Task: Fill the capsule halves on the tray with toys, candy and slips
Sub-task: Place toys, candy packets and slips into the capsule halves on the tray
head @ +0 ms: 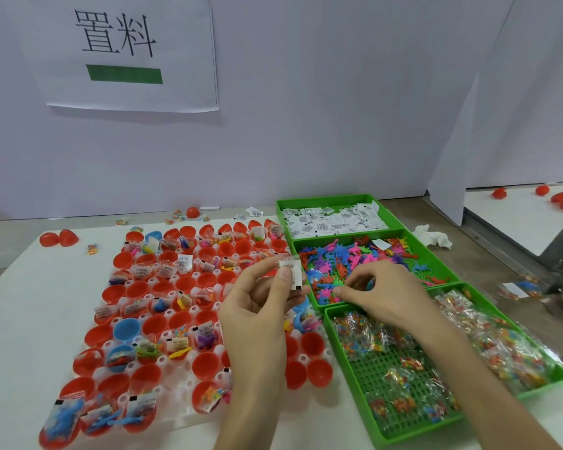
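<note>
A clear tray (173,417) on the white table holds many red and a few blue capsule halves (205,363); some carry toys, candy and slips, others are bare. My left hand (257,319) hovers over the tray's right side, pinching a white slip with a clear packet (291,272) between thumb and fingers. My right hand (384,293) reaches into the green bin of colourful plastic toys (348,254), fingertips pinched among them; whether it holds one I cannot tell.
Three green bins stand right of the tray: white slips (332,220) at the back, toys in the middle, candy packets (397,378) in front. Loose red halves (59,238) and candy lie at the table's back left. A wall with a paper sign (124,53) rises behind.
</note>
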A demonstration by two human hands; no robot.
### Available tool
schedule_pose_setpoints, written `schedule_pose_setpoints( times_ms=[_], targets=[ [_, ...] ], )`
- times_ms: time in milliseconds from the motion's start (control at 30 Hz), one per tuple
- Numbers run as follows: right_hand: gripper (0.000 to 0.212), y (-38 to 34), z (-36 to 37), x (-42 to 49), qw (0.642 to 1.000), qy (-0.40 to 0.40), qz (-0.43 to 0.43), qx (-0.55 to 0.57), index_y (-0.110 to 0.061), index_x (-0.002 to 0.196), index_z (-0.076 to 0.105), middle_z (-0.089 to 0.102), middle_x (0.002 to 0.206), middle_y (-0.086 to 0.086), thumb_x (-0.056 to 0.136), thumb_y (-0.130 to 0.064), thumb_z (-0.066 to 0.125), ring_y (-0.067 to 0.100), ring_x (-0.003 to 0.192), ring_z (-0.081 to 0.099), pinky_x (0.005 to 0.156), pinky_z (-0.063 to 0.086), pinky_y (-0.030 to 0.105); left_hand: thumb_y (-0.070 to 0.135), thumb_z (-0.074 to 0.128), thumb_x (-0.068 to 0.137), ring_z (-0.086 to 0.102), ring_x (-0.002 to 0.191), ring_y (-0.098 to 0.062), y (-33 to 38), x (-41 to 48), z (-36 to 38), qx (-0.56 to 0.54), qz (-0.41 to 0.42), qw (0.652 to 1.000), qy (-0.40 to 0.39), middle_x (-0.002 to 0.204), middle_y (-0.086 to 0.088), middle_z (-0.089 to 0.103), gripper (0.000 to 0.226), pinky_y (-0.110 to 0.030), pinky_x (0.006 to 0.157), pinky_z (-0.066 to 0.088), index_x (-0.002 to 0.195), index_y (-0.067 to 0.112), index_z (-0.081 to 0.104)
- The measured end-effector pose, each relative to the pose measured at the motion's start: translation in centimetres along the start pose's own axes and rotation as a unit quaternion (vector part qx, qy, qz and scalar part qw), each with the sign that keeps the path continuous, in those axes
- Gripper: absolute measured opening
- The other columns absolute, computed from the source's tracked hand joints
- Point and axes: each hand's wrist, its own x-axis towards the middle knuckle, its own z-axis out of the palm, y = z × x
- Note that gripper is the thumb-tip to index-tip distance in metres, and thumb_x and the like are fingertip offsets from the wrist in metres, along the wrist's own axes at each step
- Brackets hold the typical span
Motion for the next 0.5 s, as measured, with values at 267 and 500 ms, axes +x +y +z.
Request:
schedule_pose_setpoints(
  times_ms=[267, 500],
  targets=[
    [0.013, -0.32, 0.06, 0.31, 0.995, -0.051, 0.004, 0.081, -0.035, 0.079, 0.076, 0.071, 0.080, -0.012, 0.082, -0.048, 0.076, 0.010, 0.080, 0.066, 0.083, 0.054, 0.038, 0.018, 0.069, 0.085, 0.074, 0.075, -0.019, -0.42, -0.25, 0.14, 0.031, 0.006, 0.999, -0.031, 0.070, -0.005, 0.073, 0.030, -0.018, 0.069, 0.056, 0.114, 0.026, 0.068],
    [0.014, 0.05, 0.53, 0.43, 0.988, -0.010, -0.030, 0.154, -0.029, 0.067, 0.075, 0.071, 0.068, -0.016, 0.078, -0.029, 0.084, -0.002, 0.068, 0.064, 0.064, 0.045, 0.018, 0.020, 0.069, 0.084, 0.074, 0.080, -0.019, -0.69, -0.21, 0.17, 0.044, 0.011, 0.997, -0.067, 0.076, -0.006, 0.075, 0.032, -0.023, 0.079, 0.058, 0.115, 0.028, 0.066]
  ],
)
